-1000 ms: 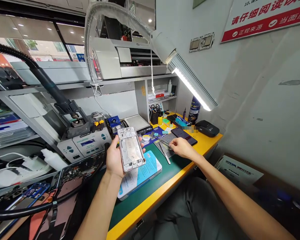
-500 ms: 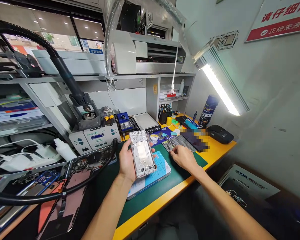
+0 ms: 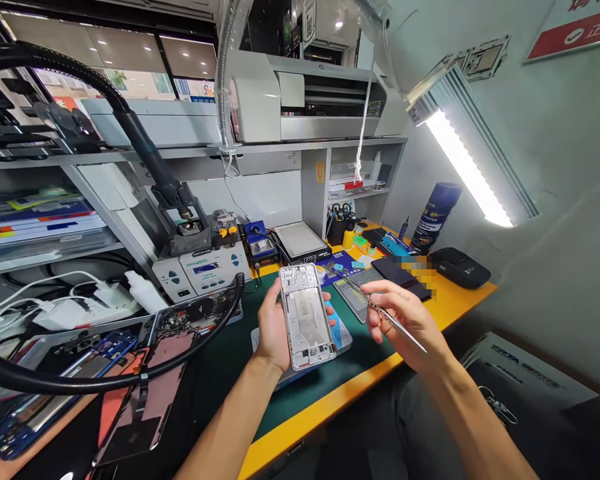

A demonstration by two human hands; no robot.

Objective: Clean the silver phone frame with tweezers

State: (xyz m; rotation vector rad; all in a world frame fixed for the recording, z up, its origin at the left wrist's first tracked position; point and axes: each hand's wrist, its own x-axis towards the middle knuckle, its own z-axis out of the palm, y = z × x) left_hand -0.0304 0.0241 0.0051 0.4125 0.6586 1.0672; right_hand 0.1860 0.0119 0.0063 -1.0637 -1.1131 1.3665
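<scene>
My left hand is wrapped round a silver phone frame, its thumb on the left edge and fingertips showing at the right edge. The frame's bare inner side faces up, tilted toward me. Between thumb and fingers, my right hand grips a pair of metal tweezers, whose tips point to the upper left, apart from the frame. A blue and white box lies beneath the frame on the green mat. Behind the tweezers' tips is a grey perforated pad.
At the left stand a white rework station and opened device parts, with a black hose arching over them. A dark spray can and black case sit at the right. A lit lamp hangs above.
My right hand has lifted the tweezers off the perforated pad and come nearer to me. The phone frame is still in my left hand. The whole view has shifted a little.
</scene>
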